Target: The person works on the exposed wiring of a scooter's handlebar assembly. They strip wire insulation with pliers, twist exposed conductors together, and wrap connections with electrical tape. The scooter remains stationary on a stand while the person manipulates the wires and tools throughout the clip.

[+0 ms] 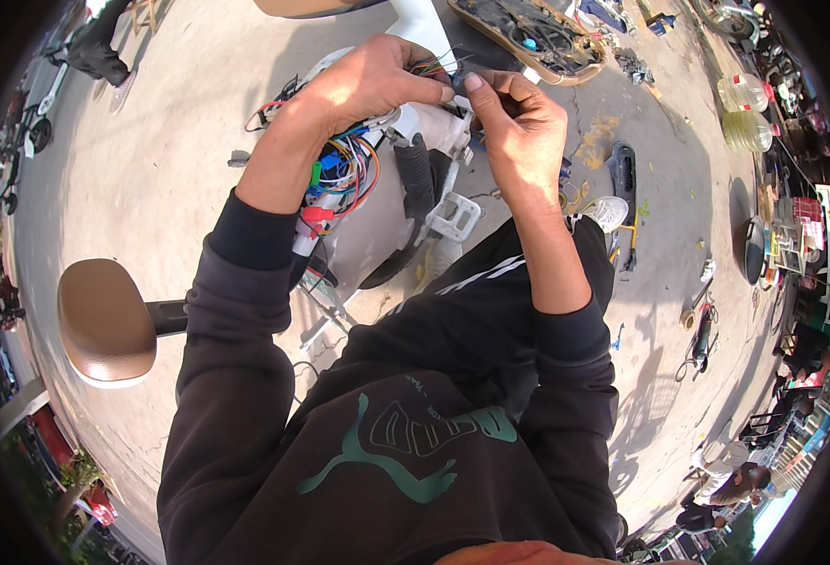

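My left hand point(377, 83) is closed in a pinch around a bunch of thin coloured wires point(428, 68), whose ends stick out past the fingertips. Close against it, my right hand point(520, 118) pinches with thumb and curled fingers at a small dark piece by those wires; what it is cannot be made out. Under my left wrist hangs a bundle of coloured wires point(349, 168) with a red connector point(317, 216) and green and blue ones. They lie along a white bike-like frame point(420, 26), with a pale pedal point(453, 217) below my hands.
A brown padded seat point(106, 318) juts out on the left. At the top lies an open brown-rimmed tray point(528, 38) holding dark parts. To the right are a dark elongated part point(625, 174), a cabled tool point(702, 337) and large plastic bottles point(746, 132).
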`<state>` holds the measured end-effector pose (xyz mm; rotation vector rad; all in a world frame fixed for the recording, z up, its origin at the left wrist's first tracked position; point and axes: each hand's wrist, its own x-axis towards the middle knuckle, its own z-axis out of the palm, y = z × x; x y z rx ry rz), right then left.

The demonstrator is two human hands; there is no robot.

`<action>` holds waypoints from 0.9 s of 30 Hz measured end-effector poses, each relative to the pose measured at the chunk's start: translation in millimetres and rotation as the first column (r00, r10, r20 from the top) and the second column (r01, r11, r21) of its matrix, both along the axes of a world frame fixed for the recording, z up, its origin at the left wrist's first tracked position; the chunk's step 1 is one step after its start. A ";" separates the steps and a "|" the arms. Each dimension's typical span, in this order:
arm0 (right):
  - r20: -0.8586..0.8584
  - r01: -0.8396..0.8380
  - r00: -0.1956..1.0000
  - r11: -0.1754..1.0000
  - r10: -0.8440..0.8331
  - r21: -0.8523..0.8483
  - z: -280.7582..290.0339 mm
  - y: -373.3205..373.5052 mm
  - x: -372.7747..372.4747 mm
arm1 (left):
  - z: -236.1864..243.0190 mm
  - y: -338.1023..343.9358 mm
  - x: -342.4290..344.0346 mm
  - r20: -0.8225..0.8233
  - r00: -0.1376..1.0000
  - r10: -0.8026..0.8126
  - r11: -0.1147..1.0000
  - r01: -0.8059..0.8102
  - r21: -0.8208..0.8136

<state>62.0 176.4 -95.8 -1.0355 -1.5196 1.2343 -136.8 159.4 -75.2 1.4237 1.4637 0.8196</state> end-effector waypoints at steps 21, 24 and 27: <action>0.273 0.073 0.857 0.627 -0.437 0.776 -26.4 -16.9 -7.2 | 21.5 -3.4 13.3 0.216 0.971 0.103 0.990 -0.080 -0.112; 0.231 0.108 0.875 0.637 -0.425 0.763 -28.0 -11.5 -6.1 | 22.8 1.1 14.4 0.218 0.969 0.118 0.987 -0.091 -0.130; 0.199 0.133 0.895 0.663 -0.400 0.737 -26.4 -6.5 -7.5 | 21.5 5.9 10.1 0.135 0.987 0.091 0.991 -0.076 -0.114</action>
